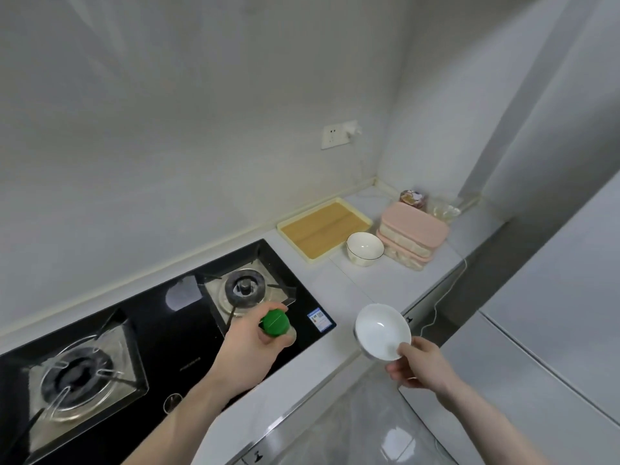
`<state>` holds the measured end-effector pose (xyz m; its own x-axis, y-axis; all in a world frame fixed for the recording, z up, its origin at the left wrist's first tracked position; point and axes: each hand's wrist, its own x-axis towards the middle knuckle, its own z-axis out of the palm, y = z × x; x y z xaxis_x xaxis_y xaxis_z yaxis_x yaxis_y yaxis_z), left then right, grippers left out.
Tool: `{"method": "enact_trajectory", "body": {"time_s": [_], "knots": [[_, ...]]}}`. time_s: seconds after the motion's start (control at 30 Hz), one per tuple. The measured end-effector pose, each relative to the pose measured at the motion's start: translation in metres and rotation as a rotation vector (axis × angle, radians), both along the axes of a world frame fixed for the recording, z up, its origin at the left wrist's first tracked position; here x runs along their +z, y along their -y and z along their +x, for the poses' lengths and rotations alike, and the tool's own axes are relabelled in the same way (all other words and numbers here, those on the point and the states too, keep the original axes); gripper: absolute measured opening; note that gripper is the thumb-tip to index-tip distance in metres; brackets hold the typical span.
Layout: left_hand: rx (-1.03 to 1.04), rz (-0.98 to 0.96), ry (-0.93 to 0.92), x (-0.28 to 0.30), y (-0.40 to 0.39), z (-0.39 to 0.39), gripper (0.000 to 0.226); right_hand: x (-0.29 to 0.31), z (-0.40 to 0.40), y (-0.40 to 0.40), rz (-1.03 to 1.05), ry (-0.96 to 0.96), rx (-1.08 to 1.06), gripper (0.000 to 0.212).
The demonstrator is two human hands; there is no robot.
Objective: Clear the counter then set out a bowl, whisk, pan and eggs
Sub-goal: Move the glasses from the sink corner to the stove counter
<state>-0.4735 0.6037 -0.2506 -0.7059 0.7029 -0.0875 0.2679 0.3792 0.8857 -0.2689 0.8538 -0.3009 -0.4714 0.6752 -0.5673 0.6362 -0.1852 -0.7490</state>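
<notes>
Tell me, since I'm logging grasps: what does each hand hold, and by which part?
The left hand grips a green-capped bottle around its body, just below the cap. The right hand pinches a small white bowl by its near rim.

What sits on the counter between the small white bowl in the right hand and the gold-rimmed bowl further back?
Nothing visible. The right hand holds the small white bowl by its rim, and the counter is bare up to the gold-rimmed bowl. The tray and pink boxes flank that bowl.
</notes>
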Motion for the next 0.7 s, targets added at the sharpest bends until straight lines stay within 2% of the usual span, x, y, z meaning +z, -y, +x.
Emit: {"method": "enact_trajectory", "body": {"time_s": [0.13, 0.3, 0.47, 0.6, 0.7], "knots": [[-0.022, -0.037, 0.005, -0.007, -0.042, -0.012, 0.032, -0.032, -0.014, -0.055, -0.047, 0.044, -0.060, 0.019], [0.046, -0.118, -0.024, -0.019, -0.078, -0.035, 0.033, -0.070, -0.041, -0.124, -0.048, 0.091, -0.089, 0.024], [0.155, -0.198, -0.073, -0.033, -0.141, -0.050, 0.036, -0.098, -0.079, -0.214, -0.074, 0.125, -0.082, 0.014], [0.217, -0.223, -0.072, -0.045, -0.184, -0.062, 0.035, -0.118, -0.103, -0.270, -0.117, 0.171, -0.055, 0.017], [0.275, -0.243, -0.058, -0.058, -0.214, -0.070, 0.035, -0.136, -0.116, -0.301, -0.141, 0.221, -0.020, 0.028]]}}
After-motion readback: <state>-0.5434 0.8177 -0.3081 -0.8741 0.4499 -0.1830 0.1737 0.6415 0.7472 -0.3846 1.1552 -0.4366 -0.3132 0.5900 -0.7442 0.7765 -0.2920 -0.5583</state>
